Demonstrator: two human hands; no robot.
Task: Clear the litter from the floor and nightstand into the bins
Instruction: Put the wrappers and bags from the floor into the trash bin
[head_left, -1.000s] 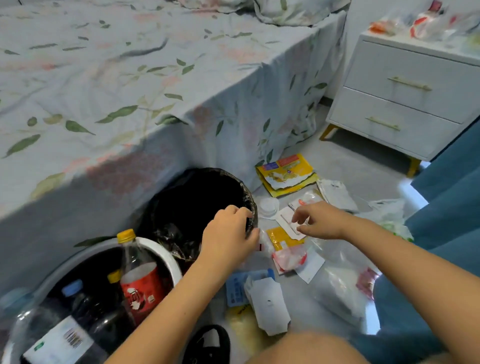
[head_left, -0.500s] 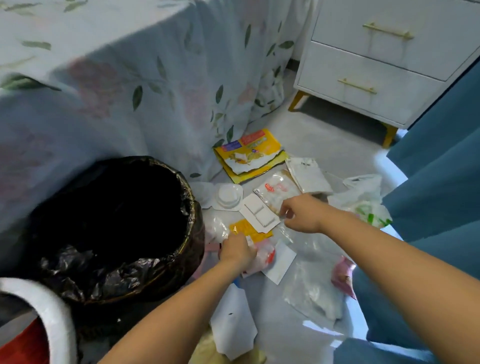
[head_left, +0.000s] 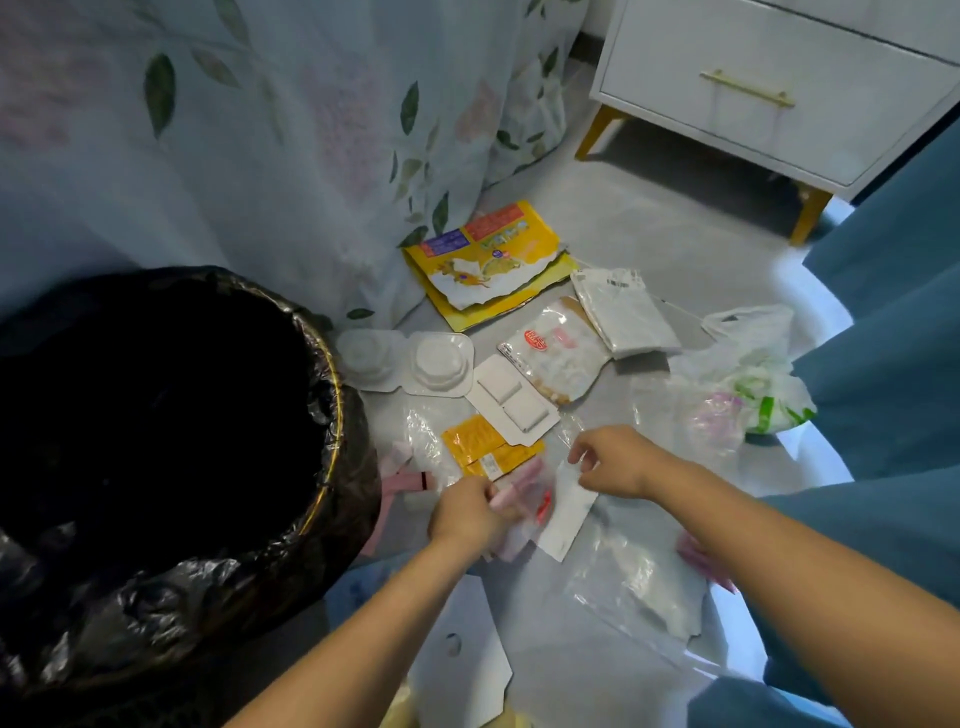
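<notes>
Litter (head_left: 524, 374) lies scattered on the floor (head_left: 649, 208) beside the bin (head_left: 332, 415): wrappers, clear plastic bags, white blister trays, a torn yellow packet (head_left: 488, 260). The bin's black liner looks dark inside; I cannot tell its contents. The left hand (head_left: 467, 512) grips a pink-and-clear wrapper (head_left: 524, 486); the right hand (head_left: 615, 462) pinches a clear plastic film (head_left: 571, 467). The nightstand (head_left: 769, 83) stands beyond.
</notes>
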